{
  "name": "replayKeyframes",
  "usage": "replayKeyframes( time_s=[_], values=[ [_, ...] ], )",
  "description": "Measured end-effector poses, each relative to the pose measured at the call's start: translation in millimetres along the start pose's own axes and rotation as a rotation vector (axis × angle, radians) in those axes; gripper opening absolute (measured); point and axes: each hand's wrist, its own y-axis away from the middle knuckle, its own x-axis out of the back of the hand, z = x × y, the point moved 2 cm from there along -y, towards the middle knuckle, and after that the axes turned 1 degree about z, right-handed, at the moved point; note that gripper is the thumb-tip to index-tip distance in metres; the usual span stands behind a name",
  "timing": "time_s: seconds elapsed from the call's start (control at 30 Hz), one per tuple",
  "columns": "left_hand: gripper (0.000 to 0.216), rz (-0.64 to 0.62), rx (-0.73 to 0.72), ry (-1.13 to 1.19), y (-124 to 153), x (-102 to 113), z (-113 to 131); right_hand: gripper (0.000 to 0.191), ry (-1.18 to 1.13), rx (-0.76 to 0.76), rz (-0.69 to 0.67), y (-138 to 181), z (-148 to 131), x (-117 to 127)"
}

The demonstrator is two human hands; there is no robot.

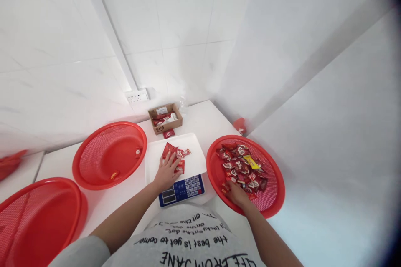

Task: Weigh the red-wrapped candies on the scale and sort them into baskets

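Observation:
My left hand (166,174) lies with its fingers apart over several small red snack packets (185,152) on the white tray (156,147) of a weighing scale. The scale's blue keypad and display panel (183,190) shows below the wrist. To the right, my right hand (237,194) reaches over the near rim of a red plastic basket (277,167). Its fingers are curled at a red packet (224,187) by the basket's left wall; the fingertips are partly hidden. A pile of red snack packets (242,167) fills the basket's middle, with one yellow packet (251,162) on top.
A small cardboard box (169,126) holding red packets stands behind the scale, with a red packet (168,133) before it. On the left are two more red baskets, one farther (94,146) and one nearer (73,200). A socket strip (137,96) is on the tiled wall.

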Motion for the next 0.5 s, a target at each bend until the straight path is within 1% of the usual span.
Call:
replayKeyframes(
  time_s=[0.1,0.2,0.27,0.4,0.5],
  values=[
    [0.046,0.001,0.067,0.017,20,1,-9,0.038,-0.009,0.007,0.000,-4,-1,-2],
    [0.035,0.020,0.111,0.069,32,4,-17,0.034,-0.028,0.012,-0.005,-9,-4,-4],
    [0.031,0.048,0.147,0.146,35,6,-22,0.032,-0.053,0.023,-0.010,-11,-6,-5],
    [0.024,0.099,0.236,0.384,34,8,-29,0.023,-0.129,0.051,-0.011,-11,-8,-6],
    [0.021,0.124,0.283,0.453,31,11,-33,0.020,-0.188,0.069,-0.008,-10,-9,-5]
  ],
)
